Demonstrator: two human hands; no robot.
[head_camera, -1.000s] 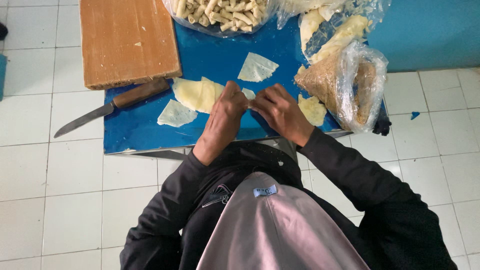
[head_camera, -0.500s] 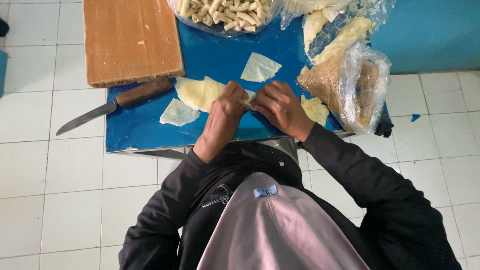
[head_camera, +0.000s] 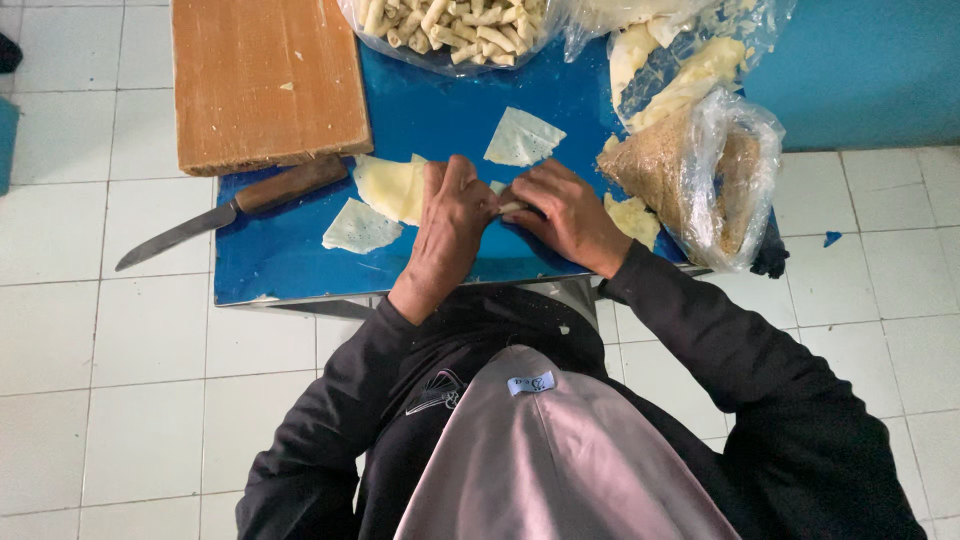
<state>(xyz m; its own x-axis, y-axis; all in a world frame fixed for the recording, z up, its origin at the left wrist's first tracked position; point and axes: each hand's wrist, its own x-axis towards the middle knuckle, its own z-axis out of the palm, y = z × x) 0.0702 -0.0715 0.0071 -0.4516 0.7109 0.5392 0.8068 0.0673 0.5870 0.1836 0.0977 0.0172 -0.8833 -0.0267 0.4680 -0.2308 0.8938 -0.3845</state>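
Hands meet on my small pale roll (head_camera: 510, 208): left hand (head_camera: 450, 225) and right hand (head_camera: 565, 215) pinch its ends, long axis crosswise, just right of the knife (head_camera: 235, 210).

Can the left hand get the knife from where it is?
Probably yes. The knife lies on the blue table just left of the left hand, nothing between them, but both hands are busy pinching a small roll.

Pale rolled wrapper (head_camera: 508, 208) between hands
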